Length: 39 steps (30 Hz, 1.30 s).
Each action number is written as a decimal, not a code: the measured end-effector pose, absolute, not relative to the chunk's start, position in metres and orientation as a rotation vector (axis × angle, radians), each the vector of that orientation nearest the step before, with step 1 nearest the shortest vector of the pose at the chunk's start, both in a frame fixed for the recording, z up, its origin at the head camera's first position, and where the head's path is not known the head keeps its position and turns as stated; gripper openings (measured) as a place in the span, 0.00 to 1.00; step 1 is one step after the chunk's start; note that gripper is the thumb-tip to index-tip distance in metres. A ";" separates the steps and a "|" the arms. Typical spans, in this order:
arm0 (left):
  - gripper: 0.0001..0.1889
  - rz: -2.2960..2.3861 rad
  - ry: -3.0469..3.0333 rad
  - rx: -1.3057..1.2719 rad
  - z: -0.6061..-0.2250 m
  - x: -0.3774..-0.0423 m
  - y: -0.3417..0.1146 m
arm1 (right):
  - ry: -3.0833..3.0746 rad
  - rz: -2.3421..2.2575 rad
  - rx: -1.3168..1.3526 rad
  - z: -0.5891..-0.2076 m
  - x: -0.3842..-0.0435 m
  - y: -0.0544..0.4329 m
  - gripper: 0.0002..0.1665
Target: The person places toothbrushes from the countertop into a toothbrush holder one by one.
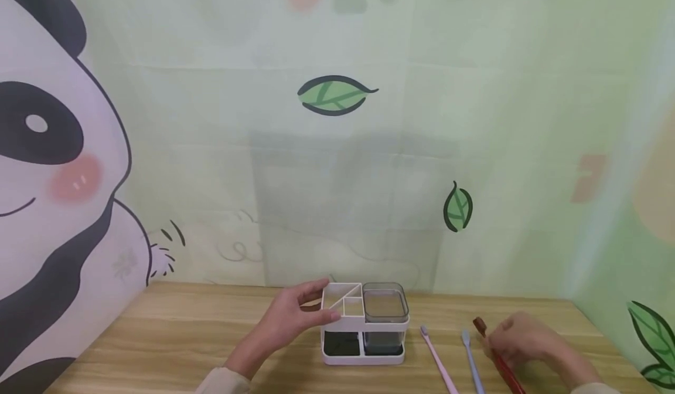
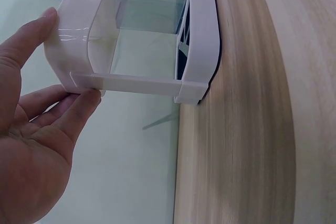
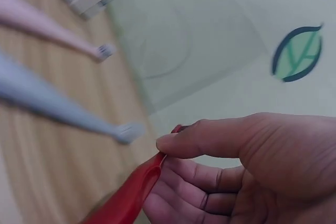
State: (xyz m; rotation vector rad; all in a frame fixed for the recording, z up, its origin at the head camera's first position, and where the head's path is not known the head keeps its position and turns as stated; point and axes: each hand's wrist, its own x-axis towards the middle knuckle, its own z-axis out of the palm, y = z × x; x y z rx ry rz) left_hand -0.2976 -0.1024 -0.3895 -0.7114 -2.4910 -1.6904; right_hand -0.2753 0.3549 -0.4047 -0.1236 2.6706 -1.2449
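Note:
A white toothbrush holder [image 1: 364, 325] with a divided upper tray stands upright on the table. My left hand [image 1: 289, 313] grips the left end of that tray, thumb on one side and fingers on the other; the left wrist view shows the fingertips [image 2: 86, 100] at its corner. In the holder's right half sits a clear grey cup [image 1: 386, 309]. Farther right, my right hand [image 1: 522, 340] pinches a red toothbrush [image 3: 128, 198] near its head between thumb and fingers. Whether the brush's handle touches the table cannot be told.
A pink toothbrush [image 1: 439, 360] and a blue toothbrush [image 1: 471, 362] lie side by side on the wooden table [image 1: 174, 335], between the holder and my right hand. Behind the table hangs a pale green backdrop [image 1: 211, 148] with a panda and leaves.

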 end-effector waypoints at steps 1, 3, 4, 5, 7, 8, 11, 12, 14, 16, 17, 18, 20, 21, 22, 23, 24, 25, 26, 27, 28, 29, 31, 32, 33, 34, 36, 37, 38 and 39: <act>0.39 -1.694 -2.486 -0.708 -0.389 -0.297 -0.103 | 2.663 -1.255 -0.153 -0.401 -0.275 0.356 0.09; 0.39 -1.698 -2.476 -0.708 -0.389 -0.297 -0.103 | 2.640 -1.291 -0.201 -0.393 -0.275 0.358 0.10; 0.39 -1.700 -2.470 -0.712 -0.389 -0.296 -0.104 | 2.623 -1.308 -0.232 -0.389 -0.275 0.358 0.11; 0.39 -1.701 -2.465 -0.713 -0.389 -0.296 -0.104 | 2.612 -1.317 -0.244 -0.385 -0.275 0.358 0.11; 0.39 -1.708 -2.457 -0.709 -0.389 -0.296 -0.105 | 2.597 -1.341 -0.248 -0.379 -0.274 0.357 0.11; 0.39 -1.709 -2.457 -0.709 -0.389 -0.296 -0.105 | 2.586 -1.358 -0.257 -0.377 -0.274 0.356 0.11; 0.39 -1.716 -2.456 -0.700 -0.390 -0.297 -0.106 | 2.575 -1.391 -0.261 -0.369 -0.274 0.352 0.11; 0.39 -1.727 -2.451 -0.698 -0.391 -0.297 -0.106 | 2.569 -1.408 -0.281 -0.366 -0.273 0.351 0.11; 0.39 -1.740 -2.444 -0.706 -0.392 -0.298 -0.106 | 2.560 -1.435 -0.303 -0.360 -0.273 0.347 0.11; 0.39 -1.765 -2.429 -0.720 -0.392 -0.297 -0.105 | 2.574 -1.463 -0.318 -0.354 -0.272 0.343 0.11; 0.39 -1.774 -2.423 -0.729 -0.392 -0.297 -0.104 | 2.586 -1.478 -0.321 -0.351 -0.271 0.341 0.11; 0.39 -1.781 -2.418 -0.739 -0.393 -0.297 -0.104 | 2.601 -1.494 -0.323 -0.348 -0.270 0.339 0.12; 0.39 -1.802 -2.407 -0.759 -0.393 -0.296 -0.102 | 2.642 -1.536 -0.291 -0.341 -0.266 0.333 0.14; 0.39 -1.808 -2.405 -0.765 -0.393 -0.296 -0.102 | 2.667 -1.554 -0.275 -0.338 -0.265 0.330 0.15; 0.39 -1.809 -2.405 -0.769 -0.393 -0.296 -0.102 | 2.700 -1.560 -0.253 -0.335 -0.263 0.328 0.17; 0.38 -1.815 -2.401 -0.775 -0.393 -0.296 -0.101 | 2.732 -1.567 -0.228 -0.332 -0.260 0.325 0.18; 0.38 -1.813 -2.400 -0.779 -0.393 -0.296 -0.101 | 2.759 -1.578 -0.213 -0.329 -0.258 0.322 0.19; 0.38 -1.815 -2.398 -0.782 -0.393 -0.296 -0.100 | 2.787 -1.579 -0.195 -0.325 -0.257 0.318 0.20; 0.38 -1.816 -2.396 -0.786 -0.392 -0.296 -0.100 | 2.813 -1.577 -0.187 -0.322 -0.255 0.316 0.22; 0.38 -1.808 -2.398 -0.785 -0.393 -0.296 -0.100 | 2.837 -1.576 -0.175 -0.319 -0.253 0.312 0.23; 0.38 -1.805 -2.397 -0.787 -0.393 -0.296 -0.100 | 2.856 -1.578 -0.164 -0.317 -0.252 0.308 0.24; 0.38 -1.806 -2.396 -0.789 -0.393 -0.297 -0.100 | 2.866 -1.594 -0.165 -0.314 -0.251 0.305 0.25; 0.38 -1.802 -2.394 -0.791 -0.394 -0.297 -0.100 | 2.891 -1.627 -0.161 -0.310 -0.250 0.297 0.26; 0.38 -1.805 -2.392 -0.791 -0.394 -0.297 -0.100 | 2.899 -1.648 -0.158 -0.308 -0.250 0.293 0.26; 0.38 -1.808 -2.390 -0.792 -0.394 -0.297 -0.100 | 2.909 -1.670 -0.163 -0.306 -0.249 0.289 0.27; 0.38 -1.811 -2.387 -0.793 -0.394 -0.297 -0.100 | 2.908 -1.707 -0.178 -0.304 -0.249 0.285 0.27; 0.38 -1.816 -2.384 -0.792 -0.394 -0.297 -0.100 | 2.903 -1.783 -0.206 -0.302 -0.249 0.278 0.26; 0.38 -1.819 -2.383 -0.791 -0.394 -0.296 -0.100 | 2.894 -1.820 -0.219 -0.301 -0.250 0.274 0.26; 0.38 -1.821 -2.384 -0.790 -0.394 -0.296 -0.100 | 2.889 -1.854 -0.232 -0.299 -0.250 0.270 0.25; 0.38 -1.820 -2.387 -0.788 -0.394 -0.296 -0.101 | 2.884 -1.888 -0.247 -0.298 -0.251 0.267 0.25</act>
